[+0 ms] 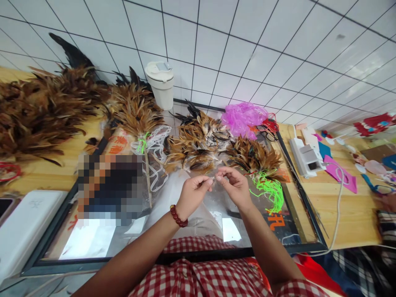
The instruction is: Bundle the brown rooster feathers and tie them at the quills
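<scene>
The left hand point(193, 192) and right hand point(235, 185) are each closed in a pinch, fingertips met over the framed glass panel point(93, 243). Whatever is nipped between them is too small to be made out. Part of the panel is masked by a pixelated block point(109, 187). A feather bundle point(253, 156) with neon green cord point(270, 189) is laid just beyond the right hand. Bare glass is left toward the body. A co-worker's hand point(385, 202) is cut off at the right edge.
</scene>
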A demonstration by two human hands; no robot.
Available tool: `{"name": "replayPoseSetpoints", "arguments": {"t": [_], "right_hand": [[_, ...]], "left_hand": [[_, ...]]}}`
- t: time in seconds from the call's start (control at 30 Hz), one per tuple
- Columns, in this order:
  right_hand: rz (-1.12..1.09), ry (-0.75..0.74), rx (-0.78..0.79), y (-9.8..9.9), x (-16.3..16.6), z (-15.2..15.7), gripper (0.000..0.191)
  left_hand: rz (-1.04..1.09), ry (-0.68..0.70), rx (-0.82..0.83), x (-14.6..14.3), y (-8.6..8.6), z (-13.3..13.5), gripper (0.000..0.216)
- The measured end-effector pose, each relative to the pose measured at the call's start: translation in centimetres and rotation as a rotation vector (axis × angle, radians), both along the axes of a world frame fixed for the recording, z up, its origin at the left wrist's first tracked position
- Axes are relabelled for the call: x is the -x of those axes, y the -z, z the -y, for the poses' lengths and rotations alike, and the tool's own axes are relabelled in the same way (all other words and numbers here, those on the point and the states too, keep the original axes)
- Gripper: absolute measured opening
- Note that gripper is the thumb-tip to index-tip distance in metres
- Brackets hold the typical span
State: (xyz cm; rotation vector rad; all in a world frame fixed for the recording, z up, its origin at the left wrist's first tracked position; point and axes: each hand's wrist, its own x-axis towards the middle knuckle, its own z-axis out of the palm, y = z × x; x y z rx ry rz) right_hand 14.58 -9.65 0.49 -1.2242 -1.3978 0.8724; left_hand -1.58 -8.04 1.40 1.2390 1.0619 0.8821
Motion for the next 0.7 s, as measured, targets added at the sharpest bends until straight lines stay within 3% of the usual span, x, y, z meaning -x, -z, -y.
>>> {"name": "replayPoseSetpoints", "arguments": {"t": [0.1, 0.23, 0.4, 0.53, 0.7], "right_hand": [[0.082, -0.059, -0.013, -0.16, -0.21, -0.12, 0.005], [0.110, -0.127, 0.009, -0.56, 0.04, -0.08, 0.010], [-0.007, -0.116, 0.087, -0.53, 0.61, 0.17, 0.018], [-0.043, -0.118, 0.114, -0.10, 0.40, 0.18, 0.013], [0.065, -0.076, 0.026, -0.35, 0.16, 0.02, 0.011]], "left_hand": [[0.054, -0.052, 0.012, 0.02, 0.10, -0.05, 0.020], [0.112, -0.129, 0.046, -0.02, 0.71, -0.14, 0.020], [0.152, -0.103, 0.121, -0.16, 0.55, -0.02, 0.024], [0.190, -0.079, 0.150, -0.24, -0.02, 0.05, 0.023], [0.223, -0.068, 0.189, -0.33, 0.05, 0.14, 0.025]]}}
